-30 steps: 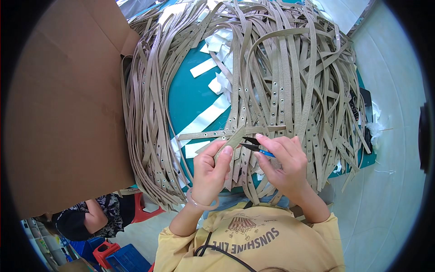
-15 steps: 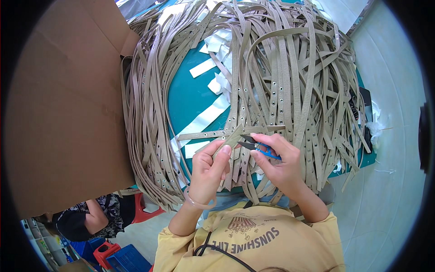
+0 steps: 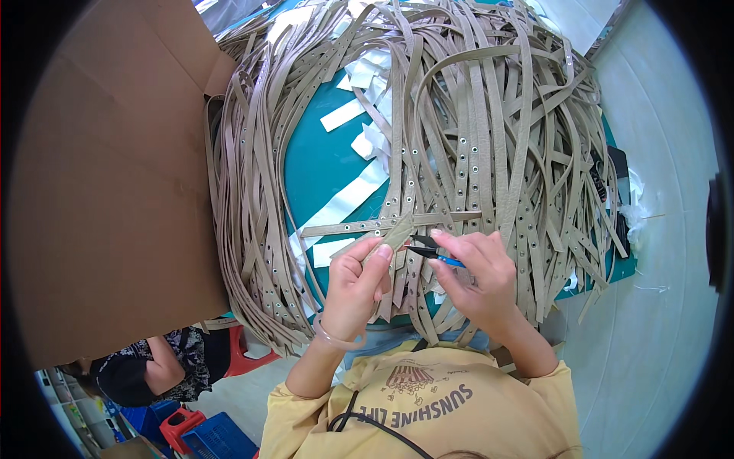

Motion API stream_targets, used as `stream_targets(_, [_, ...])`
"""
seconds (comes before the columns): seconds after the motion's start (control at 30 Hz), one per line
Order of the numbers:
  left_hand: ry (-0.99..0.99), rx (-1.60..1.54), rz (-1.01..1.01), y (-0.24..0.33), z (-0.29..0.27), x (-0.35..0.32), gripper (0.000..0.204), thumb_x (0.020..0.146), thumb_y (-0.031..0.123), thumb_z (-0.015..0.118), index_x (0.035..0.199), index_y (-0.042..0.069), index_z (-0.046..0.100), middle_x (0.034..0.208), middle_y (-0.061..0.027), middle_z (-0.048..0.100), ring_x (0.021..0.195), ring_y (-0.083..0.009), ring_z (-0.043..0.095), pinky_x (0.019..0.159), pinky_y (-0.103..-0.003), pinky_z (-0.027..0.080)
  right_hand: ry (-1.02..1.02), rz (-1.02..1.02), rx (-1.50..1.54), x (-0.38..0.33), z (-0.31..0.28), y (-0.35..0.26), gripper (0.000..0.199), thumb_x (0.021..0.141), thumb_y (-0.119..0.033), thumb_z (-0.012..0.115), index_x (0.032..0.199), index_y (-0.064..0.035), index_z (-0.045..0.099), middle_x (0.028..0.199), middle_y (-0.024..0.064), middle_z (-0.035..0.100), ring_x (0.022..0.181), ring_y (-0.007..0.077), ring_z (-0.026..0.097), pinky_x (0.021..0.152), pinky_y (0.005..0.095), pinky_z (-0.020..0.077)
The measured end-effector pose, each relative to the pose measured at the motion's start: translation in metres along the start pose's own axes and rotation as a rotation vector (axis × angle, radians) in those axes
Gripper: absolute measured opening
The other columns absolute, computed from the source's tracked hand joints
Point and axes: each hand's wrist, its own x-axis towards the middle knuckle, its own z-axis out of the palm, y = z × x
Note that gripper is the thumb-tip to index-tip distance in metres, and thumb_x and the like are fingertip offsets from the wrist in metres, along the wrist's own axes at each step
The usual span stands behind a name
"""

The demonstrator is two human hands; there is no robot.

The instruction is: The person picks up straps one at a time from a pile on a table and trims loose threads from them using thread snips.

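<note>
Between the thumb and fingers of my left hand [image 3: 357, 279] is the end of a tan strap [image 3: 397, 232], tilted up toward the right. My right hand [image 3: 482, 279] grips blue-handled thread snips [image 3: 434, 252]. Their dark blades point left at the strap's edge, a small distance off it, and stand apart. Behind my hands one strap with metal eyelets [image 3: 359, 226] lies crosswise over the others. Several more tan straps [image 3: 466, 115] are heaped lengthwise over the table, many with eyelets near their ends.
A large cardboard box [image 3: 115, 183] rises along the left side. White paper pieces [image 3: 348, 195] lie on the green tabletop [image 3: 313, 145]. Another person [image 3: 164, 367] sits at the lower left, near a red stool [image 3: 245, 356] and a blue crate [image 3: 219, 437].
My right hand has shifted slightly right and down with the snips, drawing the blades back a little from the strap. My left hand stays nearly in place.
</note>
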Motion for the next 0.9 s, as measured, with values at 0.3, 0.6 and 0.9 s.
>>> stream_targets(0.3, [-0.058,-0.098,-0.014,-0.0037,-0.0017,-0.0001,0.019,0.091,0.016,0.051,0.098,0.000,0.058,0.052,0.0071,0.040,0.044,-0.0008,0.031,0.043,-0.019,0.024,-0.051,0.024,0.055,-0.0009,0.0052,0.0030,0.036,0.070,-0.006,0.071,0.105,-0.0068,0.062,0.075,0.0047,0.060,0.063,0.0168,0.052,0.059,0.0279,0.0349])
stream_targets(0.6, [-0.008,-0.054,-0.017,-0.0009,0.0014,-0.0028,0.020,0.091,0.017,0.050,0.098,0.001,0.059,0.047,0.0075,0.036,0.043,-0.0024,0.028,0.047,-0.020,0.026,-0.048,0.027,0.054,-0.0019,0.0057,0.0021,0.036,0.070,-0.005,0.071,0.105,-0.0066,0.063,0.078,0.0051,0.062,0.064,0.0169,0.054,0.059,0.0280,0.0349])
stream_targets(0.9, [-0.037,-0.137,-0.006,-0.0051,-0.0029,-0.0021,0.019,0.091,0.016,0.051,0.100,0.000,0.057,0.052,0.0069,0.039,0.044,-0.0016,0.030,0.045,-0.020,0.024,-0.093,0.037,0.047,-0.0022,0.0044,-0.0007,0.033,0.072,-0.004,0.070,0.104,-0.0060,0.063,0.081,0.0063,0.064,0.065,0.0175,0.055,0.060,0.0276,0.0371])
